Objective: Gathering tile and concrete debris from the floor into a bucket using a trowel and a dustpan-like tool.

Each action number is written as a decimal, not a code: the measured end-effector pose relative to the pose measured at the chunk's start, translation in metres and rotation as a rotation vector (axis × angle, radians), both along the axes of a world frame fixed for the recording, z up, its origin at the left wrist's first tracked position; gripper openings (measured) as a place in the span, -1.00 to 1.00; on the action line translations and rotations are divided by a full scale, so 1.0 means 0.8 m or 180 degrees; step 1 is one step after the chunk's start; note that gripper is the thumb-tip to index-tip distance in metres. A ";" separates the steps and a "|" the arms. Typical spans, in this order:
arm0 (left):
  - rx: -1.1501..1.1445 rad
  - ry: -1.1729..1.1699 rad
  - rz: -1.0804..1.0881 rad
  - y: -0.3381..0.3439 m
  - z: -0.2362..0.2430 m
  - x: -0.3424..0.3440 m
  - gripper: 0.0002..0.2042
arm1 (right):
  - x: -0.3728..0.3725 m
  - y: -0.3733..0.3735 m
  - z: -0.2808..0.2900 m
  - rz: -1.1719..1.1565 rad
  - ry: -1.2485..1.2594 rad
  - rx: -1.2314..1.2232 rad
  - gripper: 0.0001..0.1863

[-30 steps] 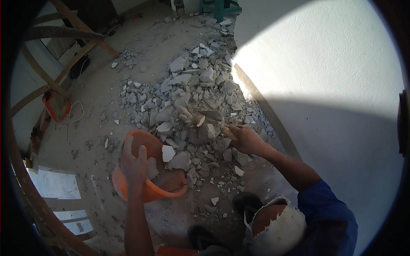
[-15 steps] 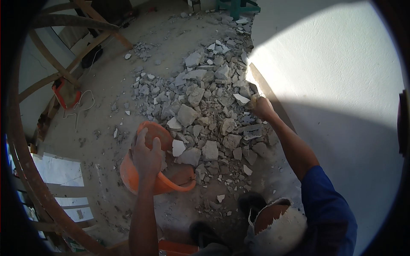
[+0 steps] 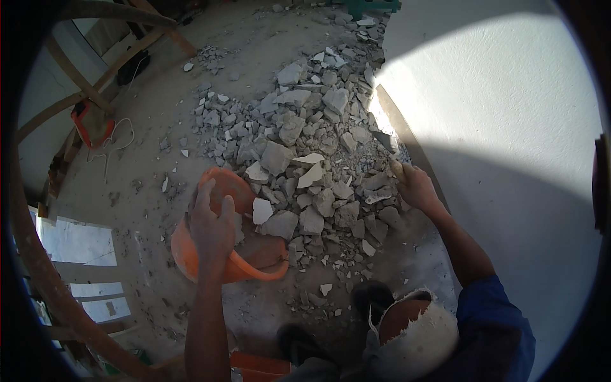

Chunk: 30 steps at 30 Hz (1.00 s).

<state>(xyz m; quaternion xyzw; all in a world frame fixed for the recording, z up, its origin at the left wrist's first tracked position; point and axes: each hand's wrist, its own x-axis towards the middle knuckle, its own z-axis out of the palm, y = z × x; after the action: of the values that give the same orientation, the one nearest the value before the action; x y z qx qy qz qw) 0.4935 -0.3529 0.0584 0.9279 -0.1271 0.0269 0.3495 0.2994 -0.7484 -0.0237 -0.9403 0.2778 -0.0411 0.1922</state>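
An orange bucket point(image 3: 182, 251) lies tipped on its side, its mouth toward a heap of broken grey rubble point(image 3: 291, 129), with grey chunks in it. My left hand point(image 3: 214, 229) is at its rim, fingers spread and bent over the edge, holding it. My right hand point(image 3: 420, 189) is closed around the short wooden handle point(image 3: 398, 170) of a hand tool at the heap's right side. A dark flat blade point(image 3: 386, 141) shows just beyond the handle, partly among the debris. Two pale flat pieces point(image 3: 310, 174) lie on the heap between my hands.
A white wall point(image 3: 509, 108) borders the heap on the right. Wooden poles point(image 3: 76, 76) stand at the left, near a red-edged object point(image 3: 86, 124) with a white cord. My feet and a torn-kneed trouser leg point(image 3: 414, 328) are at the bottom, beside another orange container point(image 3: 258, 366).
My right hand has drawn the tool back toward me. Rubble near it has shifted, and pale flat pieces now lie mid-heap. My left hand stays at the bucket; the view has shifted slightly.
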 end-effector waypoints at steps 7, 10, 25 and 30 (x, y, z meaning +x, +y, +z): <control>0.0222 -0.0010 0.0097 0.001 -0.006 0.006 -0.54 | -0.036 0.006 -0.040 -0.0616 0.0068 0.0135 -0.56; 0.0205 0.0094 0.0069 0.001 -0.008 0.012 -0.54 | -0.040 0.016 -0.073 -0.1094 -0.0122 0.0119 -0.58; 0.0255 -0.0007 0.0005 -0.012 -0.005 0.007 -0.53 | -0.001 0.185 -0.005 0.0053 0.0525 0.2997 -0.71; -0.0115 0.0034 0.0069 -0.001 -0.011 0.006 -0.55 | 0.035 0.268 0.026 0.1336 0.0131 0.2589 -0.60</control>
<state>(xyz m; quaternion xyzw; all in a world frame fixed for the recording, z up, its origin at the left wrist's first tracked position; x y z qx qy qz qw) 0.4981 -0.3536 0.0498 0.9229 -0.1146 0.0280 0.3666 0.3273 -0.5339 -0.0028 -0.8250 0.0786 0.1298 0.5444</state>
